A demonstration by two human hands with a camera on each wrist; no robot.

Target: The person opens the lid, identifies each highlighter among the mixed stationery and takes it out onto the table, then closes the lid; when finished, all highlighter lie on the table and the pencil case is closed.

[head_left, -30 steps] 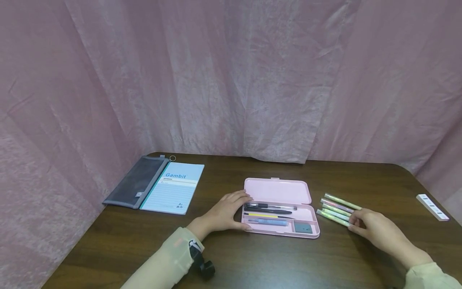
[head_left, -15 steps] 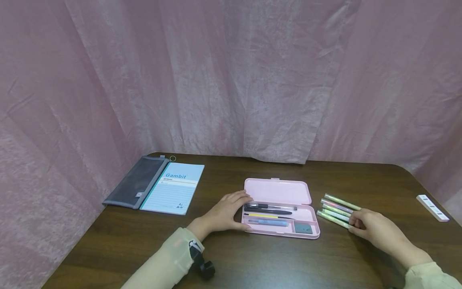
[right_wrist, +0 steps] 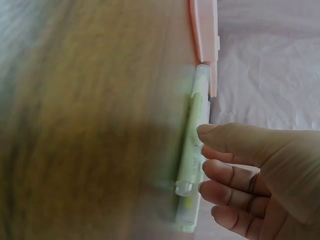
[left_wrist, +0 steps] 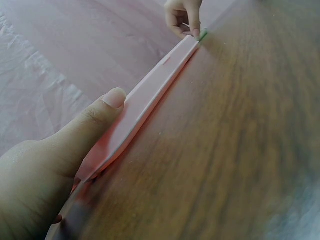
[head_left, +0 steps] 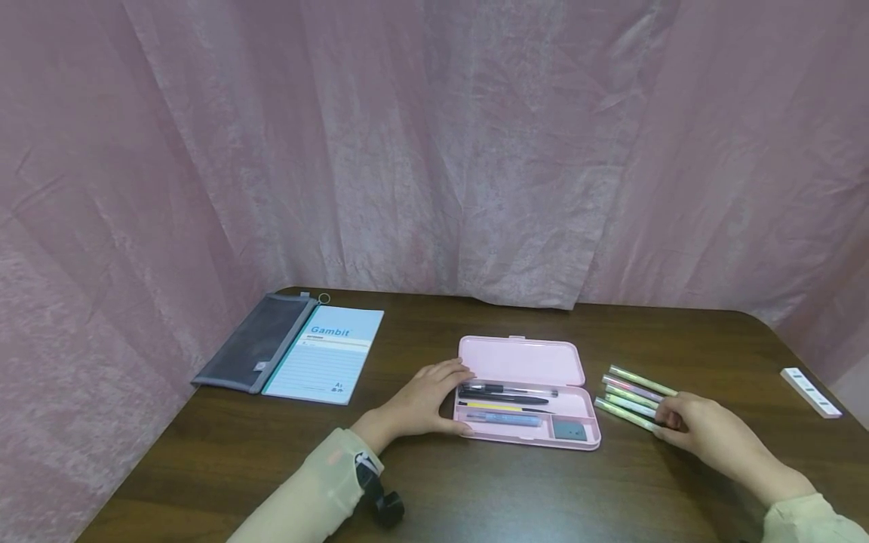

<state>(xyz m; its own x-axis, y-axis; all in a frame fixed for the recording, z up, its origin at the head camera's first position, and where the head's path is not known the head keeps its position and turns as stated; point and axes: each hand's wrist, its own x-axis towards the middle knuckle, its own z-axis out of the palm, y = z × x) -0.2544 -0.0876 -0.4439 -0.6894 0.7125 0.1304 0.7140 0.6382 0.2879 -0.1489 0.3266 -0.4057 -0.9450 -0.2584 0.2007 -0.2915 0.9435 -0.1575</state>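
A pink pencil case [head_left: 523, 360] lies with its lid up, holding several pens, a pencil and a grey-green eraser [head_left: 569, 430]. My left hand [head_left: 417, 400] grips its left end, thumb at the front edge and fingers by the hinge side; in the left wrist view the thumb of the left hand [left_wrist: 65, 145] presses the pink case [left_wrist: 145, 100]. Right of the case, several light green and pinkish pens [head_left: 627, 413] lie side by side. The fingertips of my right hand [head_left: 720, 437] rest at their right ends. The right wrist view shows the right hand [right_wrist: 260, 175] beside the pens [right_wrist: 192, 145], thumb against the nearest.
A grey mesh pouch [head_left: 254, 343] and a light blue notebook [head_left: 329, 354] lie at the left of the brown table [head_left: 475, 498]. A small white strip [head_left: 811, 392] is near the right edge. Behind the table hangs a pink curtain [head_left: 434, 151].
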